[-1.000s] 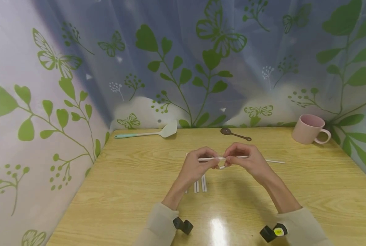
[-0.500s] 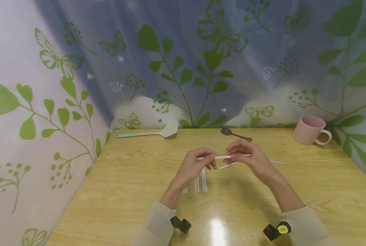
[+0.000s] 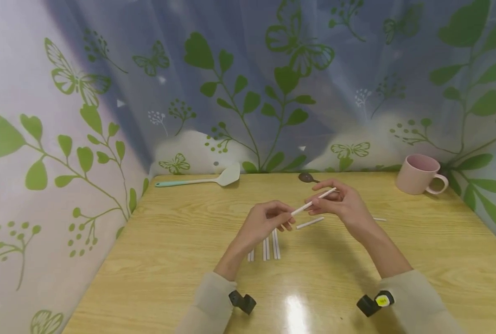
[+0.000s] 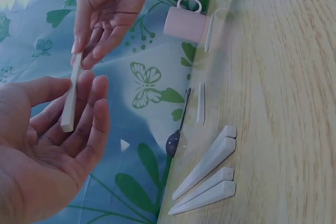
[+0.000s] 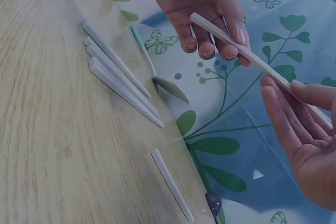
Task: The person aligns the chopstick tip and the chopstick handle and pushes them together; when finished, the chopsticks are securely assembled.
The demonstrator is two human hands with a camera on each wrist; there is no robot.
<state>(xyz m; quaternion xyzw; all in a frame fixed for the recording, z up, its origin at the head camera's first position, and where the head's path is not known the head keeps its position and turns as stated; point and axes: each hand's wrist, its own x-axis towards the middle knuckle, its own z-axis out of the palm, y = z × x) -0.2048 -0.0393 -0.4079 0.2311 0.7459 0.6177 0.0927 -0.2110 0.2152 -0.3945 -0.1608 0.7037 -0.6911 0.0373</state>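
A white chopstick (image 3: 302, 208) is held above the table between both hands, its right end tilted up. My left hand (image 3: 264, 222) pinches its lower left end between thumb and fingers; in the left wrist view the squared end (image 4: 67, 124) shows past the thumb. My right hand (image 3: 348, 208) pinches it farther along with thumb and fingertips. Beneath the hands lies a loose chopstick (image 3: 309, 223), and another chopstick (image 3: 380, 219) is partly hidden behind the right hand. Several chopsticks (image 3: 266, 250) lie in pairs under the left hand, which covers their far ends.
A spatula (image 3: 198, 181) with a pale green handle lies at the back left. At the back edge is a dark brown spoon (image 3: 306, 177), its handle mostly behind the right hand. A pink mug (image 3: 418, 176) stands back right. Patterned curtain (image 3: 239, 93) borders the table.
The hands have moved apart along the chopstick. Its right end has swung up with the right hand, from nearly level to tilted, uncovering more of the loose chopstick below. The left hand has shifted slightly left.
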